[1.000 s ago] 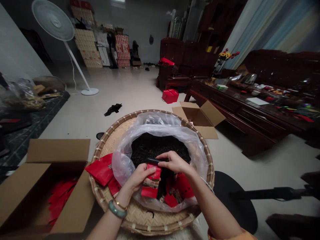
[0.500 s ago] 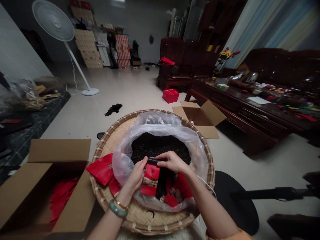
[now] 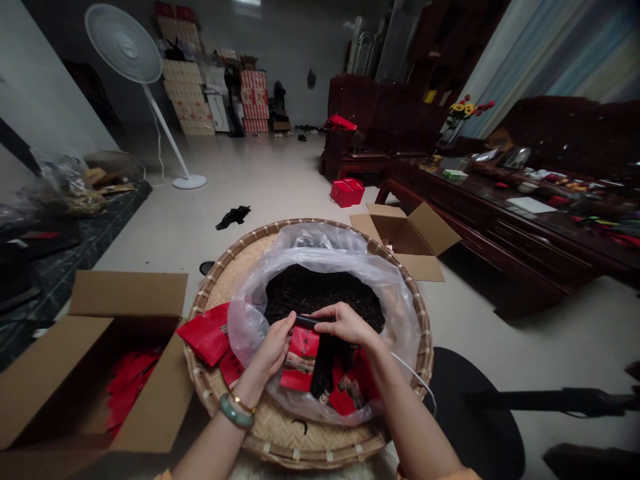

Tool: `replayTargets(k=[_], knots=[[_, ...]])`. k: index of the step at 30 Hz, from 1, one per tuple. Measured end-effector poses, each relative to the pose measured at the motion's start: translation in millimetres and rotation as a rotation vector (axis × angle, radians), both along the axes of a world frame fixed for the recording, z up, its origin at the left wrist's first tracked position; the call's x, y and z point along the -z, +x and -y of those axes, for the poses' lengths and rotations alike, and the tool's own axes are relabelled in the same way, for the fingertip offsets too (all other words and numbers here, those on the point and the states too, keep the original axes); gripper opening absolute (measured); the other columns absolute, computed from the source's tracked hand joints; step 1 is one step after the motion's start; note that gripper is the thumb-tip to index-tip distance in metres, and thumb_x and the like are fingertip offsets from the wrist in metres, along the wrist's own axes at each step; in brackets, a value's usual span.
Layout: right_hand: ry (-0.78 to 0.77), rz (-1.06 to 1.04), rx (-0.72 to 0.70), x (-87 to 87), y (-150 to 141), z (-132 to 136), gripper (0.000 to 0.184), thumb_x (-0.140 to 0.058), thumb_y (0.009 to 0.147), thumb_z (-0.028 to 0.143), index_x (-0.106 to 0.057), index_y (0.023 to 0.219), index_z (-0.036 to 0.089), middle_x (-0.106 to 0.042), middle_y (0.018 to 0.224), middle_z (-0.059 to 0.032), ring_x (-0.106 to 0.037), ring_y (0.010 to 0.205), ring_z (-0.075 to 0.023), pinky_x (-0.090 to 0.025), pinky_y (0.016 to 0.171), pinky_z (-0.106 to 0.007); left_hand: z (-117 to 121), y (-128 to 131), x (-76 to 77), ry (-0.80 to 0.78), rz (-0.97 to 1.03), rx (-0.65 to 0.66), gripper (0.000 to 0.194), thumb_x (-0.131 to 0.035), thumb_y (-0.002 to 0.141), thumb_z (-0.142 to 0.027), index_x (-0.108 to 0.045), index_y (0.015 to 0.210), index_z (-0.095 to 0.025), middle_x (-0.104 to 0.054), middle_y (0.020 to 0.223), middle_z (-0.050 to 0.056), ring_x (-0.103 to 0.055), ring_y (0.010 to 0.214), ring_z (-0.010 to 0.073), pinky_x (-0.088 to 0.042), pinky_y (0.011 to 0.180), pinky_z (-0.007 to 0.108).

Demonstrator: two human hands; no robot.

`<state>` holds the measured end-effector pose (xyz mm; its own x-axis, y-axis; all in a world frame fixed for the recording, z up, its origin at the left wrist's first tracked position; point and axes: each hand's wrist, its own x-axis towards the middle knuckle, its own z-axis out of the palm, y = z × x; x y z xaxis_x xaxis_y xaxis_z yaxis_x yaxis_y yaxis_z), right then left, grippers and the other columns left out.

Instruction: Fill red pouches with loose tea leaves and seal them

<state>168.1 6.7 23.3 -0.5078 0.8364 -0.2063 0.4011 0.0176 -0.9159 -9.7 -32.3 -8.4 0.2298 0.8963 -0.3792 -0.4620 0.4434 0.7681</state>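
Observation:
A round woven bamboo tray [image 3: 227, 277] lies in front of me and carries a clear plastic bag [image 3: 330, 250] full of dark loose tea leaves [image 3: 320, 293]. My left hand [image 3: 274, 347] is closed on a small red packet [image 3: 303, 345] held over the bag's near edge. My right hand [image 3: 345, 323] pinches a black scoop [image 3: 306, 321] at the packet's mouth. More red packets [image 3: 206, 337] lie on the tray at the left and under the plastic by my wrists.
An open cardboard box [image 3: 95, 360] with red packets inside stands at my left. A second open box [image 3: 405, 233] sits beyond the tray. A standing fan [image 3: 131, 50], a dark wooden table [image 3: 505, 213] at right, and a black stool [image 3: 480, 413] surround me.
My view has shifted slightly to the left, so everything sits a little further right. The left hand slid up the red packet toward the scoop; both hands keep their hold.

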Motion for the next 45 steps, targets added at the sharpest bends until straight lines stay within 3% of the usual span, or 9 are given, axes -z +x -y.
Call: replayTargets(k=[7,14,18,22,27,38,45], knots=[[-0.016,0.014,0.006,8.8,-0.3,-1.4,0.036,-0.063,0.069,0.031,-0.069,0.103,0.019,-0.071,0.097,-0.0026,-0.063,0.083,-0.022,-0.046,0.075,-0.03,-0.5,0.9,-3.3,-0.016,0.006,-0.038,0.026,-0.064,0.076,-0.038,-0.06,0.07,-0.012,-0.064,0.054,0.0,-0.06,0.045,0.011,-0.047,0.045,0.019],[-0.011,0.004,0.004,2.6,1.1,-13.7,0.038,-0.064,0.068,0.034,-0.069,0.103,0.018,-0.072,0.09,-0.0021,-0.062,0.076,-0.0194,-0.046,0.07,-0.029,-14.2,-0.6,-7.7,-0.016,0.018,0.024,0.03,-0.061,0.077,-0.041,-0.061,0.079,-0.011,-0.066,0.06,0.003,-0.061,0.047,0.0133,-0.05,0.047,0.023],[0.038,0.005,0.057,4.0,1.1,-23.8,0.04,-0.064,0.068,0.034,-0.068,0.104,0.016,-0.071,0.091,-0.0034,-0.063,0.079,-0.0207,-0.047,0.073,-0.031,-32.3,-0.8,-7.5,0.011,0.05,0.04,0.03,-0.063,0.076,-0.04,-0.058,0.068,-0.011,-0.061,0.051,0.001,-0.055,0.039,0.0094,-0.045,0.042,0.02],[0.099,0.008,0.074,12.3,-1.4,-27.8,0.038,-0.062,0.07,0.032,-0.068,0.104,0.018,-0.071,0.096,-0.0037,-0.063,0.087,-0.0235,-0.046,0.081,-0.035,-41.7,-0.4,-2.0,0.026,0.047,0.026,0.03,-0.066,0.074,-0.039,-0.059,0.068,-0.011,-0.062,0.052,0.001,-0.056,0.04,0.0098,-0.046,0.044,0.02],[0.143,0.018,0.046,16.0,-5.9,-25.9,0.037,-0.06,0.071,0.03,-0.067,0.105,0.019,-0.07,0.1,-0.0025,-0.063,0.092,-0.0251,-0.045,0.084,-0.037,-39.8,-1.2,2.2,0.055,0.044,0.014,0.03,-0.064,0.075,-0.04,-0.06,0.07,-0.01,-0.064,0.056,0.004,-0.059,0.044,0.0118,-0.048,0.048,0.022],[0.19,0.047,0.05,16.3,-11.1,-22.5,0.034,-0.057,0.072,0.028,-0.069,0.103,0.02,-0.072,0.094,-0.001,-0.064,0.088,-0.0257,-0.047,0.079,-0.035,-39.3,-5.9,8.5,0.073,0.036,-0.016,0.037,-0.072,0.065,-0.045,-0.056,0.065,-0.011,-0.058,0.05,-0.001,-0.052,0.04,0.0083,-0.041,0.043,0.019],[0.201,0.055,0.055,16.0,-11.9,-21.3,0.034,-0.057,0.072,0.029,-0.069,0.102,0.019,-0.071,0.097,-0.0011,-0.063,0.091,-0.0258,-0.046,0.082,-0.035,-40.2,-7.2,13.8,0.078,0.043,0.0,0.033,-0.07,0.068,-0.043,-0.057,0.067,-0.012,-0.058,0.049,-0.001,-0.051,0.039,0.0085,-0.042,0.042,0.019]])
